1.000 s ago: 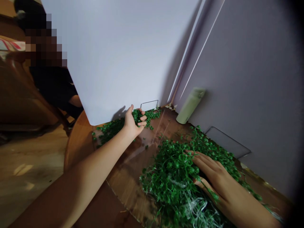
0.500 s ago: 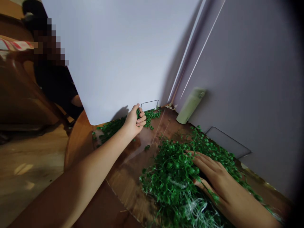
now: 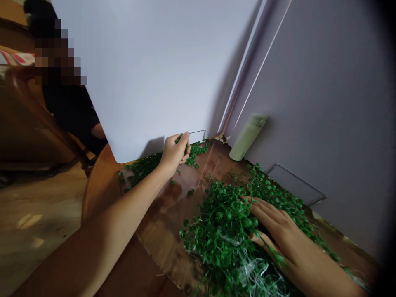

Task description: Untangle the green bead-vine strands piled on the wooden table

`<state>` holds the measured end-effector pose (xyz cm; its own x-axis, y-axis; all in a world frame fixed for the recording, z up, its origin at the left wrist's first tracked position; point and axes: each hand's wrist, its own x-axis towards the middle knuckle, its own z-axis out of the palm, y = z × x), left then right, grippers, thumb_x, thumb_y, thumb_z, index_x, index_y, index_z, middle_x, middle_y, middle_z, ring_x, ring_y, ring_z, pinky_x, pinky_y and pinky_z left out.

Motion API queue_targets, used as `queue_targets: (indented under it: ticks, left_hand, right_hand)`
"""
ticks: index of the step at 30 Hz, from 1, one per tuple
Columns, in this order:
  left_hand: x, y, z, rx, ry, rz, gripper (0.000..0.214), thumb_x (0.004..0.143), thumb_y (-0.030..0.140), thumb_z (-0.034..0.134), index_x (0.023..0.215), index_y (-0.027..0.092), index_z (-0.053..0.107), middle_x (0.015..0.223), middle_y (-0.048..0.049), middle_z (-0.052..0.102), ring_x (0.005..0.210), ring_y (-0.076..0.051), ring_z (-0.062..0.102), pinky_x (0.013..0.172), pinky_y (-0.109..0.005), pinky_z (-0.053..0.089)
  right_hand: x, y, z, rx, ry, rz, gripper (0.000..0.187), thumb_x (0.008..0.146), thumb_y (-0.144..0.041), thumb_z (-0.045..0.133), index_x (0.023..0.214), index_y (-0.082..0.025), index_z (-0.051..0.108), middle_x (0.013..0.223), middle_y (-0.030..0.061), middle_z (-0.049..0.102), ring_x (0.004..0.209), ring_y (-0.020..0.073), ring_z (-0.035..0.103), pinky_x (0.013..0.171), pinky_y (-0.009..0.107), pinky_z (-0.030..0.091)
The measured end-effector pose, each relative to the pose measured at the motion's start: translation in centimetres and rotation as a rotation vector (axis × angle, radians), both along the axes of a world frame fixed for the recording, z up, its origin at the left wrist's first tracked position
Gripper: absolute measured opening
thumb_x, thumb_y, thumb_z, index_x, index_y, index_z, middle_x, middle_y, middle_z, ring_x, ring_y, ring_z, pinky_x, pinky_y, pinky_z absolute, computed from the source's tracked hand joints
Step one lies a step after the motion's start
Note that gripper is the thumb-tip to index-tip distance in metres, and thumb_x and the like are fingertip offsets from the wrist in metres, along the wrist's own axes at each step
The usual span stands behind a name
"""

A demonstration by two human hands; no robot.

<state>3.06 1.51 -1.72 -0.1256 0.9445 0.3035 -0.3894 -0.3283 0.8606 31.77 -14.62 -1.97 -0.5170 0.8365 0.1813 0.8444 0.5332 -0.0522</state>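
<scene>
A large heap of green artificial-looking leaf sprigs (image 3: 225,222) lies on the round wooden table, with pale, clear strands showing at its near side. My right hand (image 3: 278,227) rests on the heap's right side, fingers stretched out and thumb apart. Farther off, my left hand (image 3: 176,152) is closed, fingers curled toward the thumb, with bits of green leaf showing between them. It hovers by a second, flatter spread of small green leaf pieces (image 3: 145,169) along the foot of the white panel. What lies under my right palm is hidden.
A white panel (image 3: 154,74) stands at the table's back, and a grey one (image 3: 324,103) at the right; both have thin wire brackets. A pale green bottle (image 3: 249,138) stands by their corner. The table's edge (image 3: 93,194) curves at left. A person in dark clothes (image 3: 68,107) is behind.
My left hand has turned over, its knuckles now upward and thumb side toward the right, staying near the same spot. My right hand and the heap look the same.
</scene>
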Motion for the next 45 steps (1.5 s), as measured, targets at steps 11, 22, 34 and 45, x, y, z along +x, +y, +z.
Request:
queue_targets:
  ticks: [11, 22, 34, 45]
  left_hand:
    - [-0.15, 0.15, 0.07, 0.032, -0.061, -0.006, 0.033, 0.094, 0.024, 0.064, 0.064, 0.018, 0.054, 0.047, 0.0008, 0.05, 0.031, -0.004, 0.039, 0.032, -0.018, 0.018]
    - [-0.04, 0.19, -0.17, 0.025, -0.091, -0.003, 0.035, 0.094, 0.029, 0.066, 0.064, 0.018, 0.053, 0.046, 0.0023, 0.047, 0.03, -0.002, 0.034, 0.031, -0.018, 0.011]
    - [-0.11, 0.34, 0.03, -0.044, -0.161, 0.021, 0.037, 0.096, 0.026, 0.063, 0.063, 0.018, 0.049, 0.044, 0.005, 0.038, 0.031, -0.001, 0.026, 0.032, -0.016, 0.008]
    - [-0.18, 0.46, 0.13, -0.064, -0.161, -0.025, 0.039, 0.095, 0.025, 0.062, 0.06, 0.018, 0.046, 0.044, 0.0058, 0.034, 0.031, -0.001, 0.025, 0.032, -0.014, 0.008]
  right_hand:
    - [-0.13, -0.05, 0.17, -0.03, 0.009, -0.01, 0.057, 0.104, -0.056, 0.038, 0.149, -0.024, 0.052, 0.152, 0.0141, 0.053, 0.139, 0.0357, 0.052, 0.106, 0.061, 0.051]
    - [-0.12, -0.2, 0.13, -0.047, 0.004, -0.013, 0.059, 0.104, -0.056, 0.039, 0.15, -0.022, 0.051, 0.153, 0.0163, 0.051, 0.141, 0.0367, 0.049, 0.108, 0.062, 0.048]
    - [-0.26, -0.22, 0.24, -0.059, 0.026, -0.017, 0.058, 0.104, -0.056, 0.038, 0.15, -0.024, 0.051, 0.153, 0.0142, 0.052, 0.14, 0.0359, 0.05, 0.109, 0.062, 0.048]
    - [0.05, -0.12, -0.4, -0.026, 0.047, -0.003, 0.055, 0.104, -0.053, 0.039, 0.15, -0.025, 0.05, 0.153, 0.0135, 0.052, 0.141, 0.0357, 0.049, 0.109, 0.063, 0.047]
